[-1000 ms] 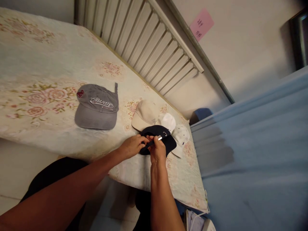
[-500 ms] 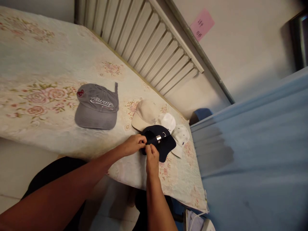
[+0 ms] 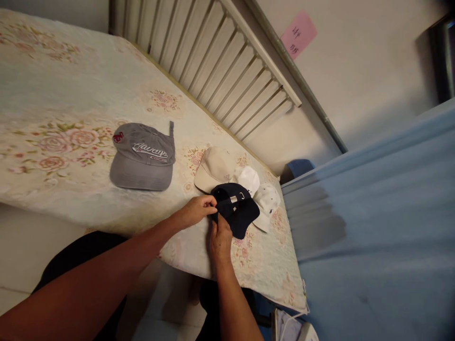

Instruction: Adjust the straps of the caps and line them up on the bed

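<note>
A dark navy baseball cap point(image 3: 239, 219) is held just above the near edge of the bed, its back strap and metal buckle facing up. My left hand point(image 3: 199, 209) pinches the strap end at the cap's left side. My right hand point(image 3: 222, 239) grips the cap's near edge, thumb on top and the other fingers partly hidden beneath. Right behind it are a beige cap point(image 3: 215, 168), a white cap point(image 3: 249, 179) and another white cap point(image 3: 267, 201). Farther left lies a grey cap point(image 3: 144, 158) with white lettering, its strap sticking up.
A floral sheet point(image 3: 88, 102) covers the bed. Metal rails point(image 3: 209, 66) run along the far side by the wall, where a pink note point(image 3: 298, 34) is stuck. A blue curtain point(image 3: 373, 227) hangs at the right. Papers and a white cable are at the lower right.
My right hand has shifted slightly down and left along the cap, from pinching near the strap to gripping the edge. My left hand stays at the strap; the cap has tilted slightly.
</note>
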`<move>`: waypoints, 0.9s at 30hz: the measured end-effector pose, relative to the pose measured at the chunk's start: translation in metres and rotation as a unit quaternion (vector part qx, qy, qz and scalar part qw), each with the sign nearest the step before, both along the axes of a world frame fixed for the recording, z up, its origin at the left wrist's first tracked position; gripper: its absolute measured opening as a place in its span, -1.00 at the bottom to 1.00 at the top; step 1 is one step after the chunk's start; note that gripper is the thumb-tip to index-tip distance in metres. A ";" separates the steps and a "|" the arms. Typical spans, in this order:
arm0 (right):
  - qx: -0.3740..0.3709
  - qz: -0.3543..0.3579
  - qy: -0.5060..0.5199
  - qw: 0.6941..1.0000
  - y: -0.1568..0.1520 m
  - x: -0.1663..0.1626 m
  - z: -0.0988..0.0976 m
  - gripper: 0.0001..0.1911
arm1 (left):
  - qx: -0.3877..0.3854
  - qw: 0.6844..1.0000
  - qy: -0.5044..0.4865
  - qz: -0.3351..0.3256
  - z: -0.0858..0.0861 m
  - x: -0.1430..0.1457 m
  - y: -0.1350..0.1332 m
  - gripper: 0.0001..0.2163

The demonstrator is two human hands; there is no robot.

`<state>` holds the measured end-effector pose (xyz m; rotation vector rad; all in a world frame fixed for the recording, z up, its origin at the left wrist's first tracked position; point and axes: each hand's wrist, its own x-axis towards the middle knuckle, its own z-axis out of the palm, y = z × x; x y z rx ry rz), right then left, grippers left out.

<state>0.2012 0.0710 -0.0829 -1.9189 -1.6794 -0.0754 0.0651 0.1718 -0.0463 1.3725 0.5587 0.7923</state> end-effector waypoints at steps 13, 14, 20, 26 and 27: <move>0.040 -0.032 -0.123 0.991 0.000 0.030 -0.042 -0.60 | -0.004 1.000 -0.006 -0.006 -0.003 0.001 -0.001 -0.90; 0.040 -0.031 -0.122 0.991 0.001 0.030 -0.043 -0.60 | -0.008 1.000 -0.009 -0.005 -0.003 0.001 -0.001 -0.89; 0.036 -0.034 -0.113 0.992 0.004 0.029 -0.041 -0.55 | -0.047 0.998 -0.032 0.016 -0.004 0.002 -0.002 -0.80; 0.018 -0.042 -0.103 0.994 0.004 0.026 -0.037 -0.55 | -0.066 0.994 -0.039 0.081 -0.001 -0.003 -0.003 -0.77; 0.018 -0.042 -0.103 0.994 0.004 0.025 -0.037 -0.54 | -0.070 0.993 -0.042 0.089 0.000 -0.004 -0.004 -0.78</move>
